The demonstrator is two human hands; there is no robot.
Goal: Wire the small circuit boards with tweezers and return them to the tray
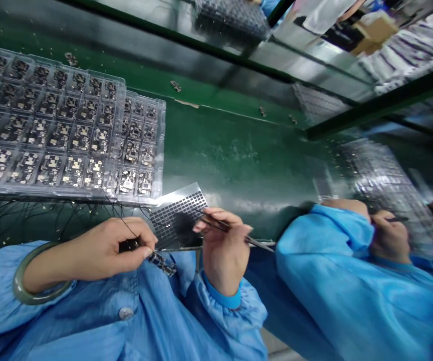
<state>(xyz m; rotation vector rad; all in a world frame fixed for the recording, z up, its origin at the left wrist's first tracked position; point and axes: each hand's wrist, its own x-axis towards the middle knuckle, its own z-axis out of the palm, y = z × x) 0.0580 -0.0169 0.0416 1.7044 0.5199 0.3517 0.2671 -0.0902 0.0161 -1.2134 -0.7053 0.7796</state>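
Observation:
Between the thumb and fingers of my left hand (pixel 122 245) is a small dark circuit board (pixel 162 262), with a thin black wire (pixel 126 224) running up from the grip. My right hand (pixel 226 250) is closed round a pair of metal tweezers (pixel 259 244), held like a pen. Their tips lie near my fingertips, pointing left over a sheet (pixel 194 200) with rows of small black square stickers. That sheet rests at the table's front edge, between my two hands. Whether the tweezer tips hold anything, I cannot tell.
Clear plastic trays (pixel 121 135) with many circuit boards stand at the left. Thin black wires (pixel 51 210) lie in front of them. Loose small parts (pixel 175 86) sit along the back of the green table (pixel 216 135). A co-worker's blue sleeve (pixel 325 265) is close on my right, beside more trays (pixel 382 175).

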